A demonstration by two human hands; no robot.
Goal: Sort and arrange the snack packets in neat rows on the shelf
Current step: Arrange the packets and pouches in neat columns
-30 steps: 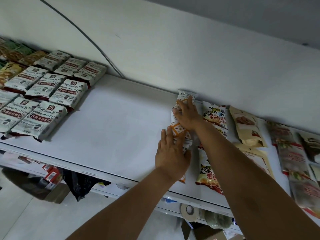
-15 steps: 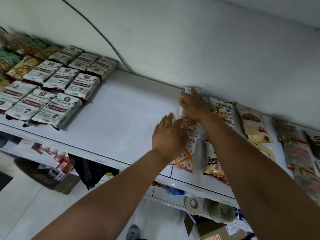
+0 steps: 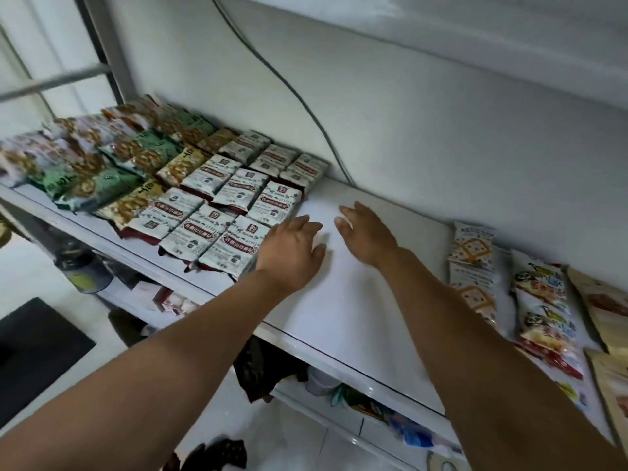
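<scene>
White-and-maroon snack packets [image 3: 234, 202] lie in neat rows on the white shelf [image 3: 356, 300], with green and brown packets [image 3: 112, 158] further left. My left hand [image 3: 292, 253] hovers with relaxed fingers beside the nearest white packet [image 3: 234, 248], holding nothing. My right hand [image 3: 368, 234] is spread open over bare shelf just to its right. A column of white packets with orange checks [image 3: 472, 263] lies at the right, and panda-print packets [image 3: 543, 311] lie beside them.
Tan pouches [image 3: 605, 307] lie at the far right edge. A black cable [image 3: 299, 93] runs down the wall behind the shelf. A lower shelf [image 3: 343, 413] holds clutter and a black bag [image 3: 261, 368]. A metal upright [image 3: 105, 52] stands at the left.
Both hands have left the orange-checked packets and moved left across the bare shelf toward the white-and-maroon rows. The view has swung left with them.
</scene>
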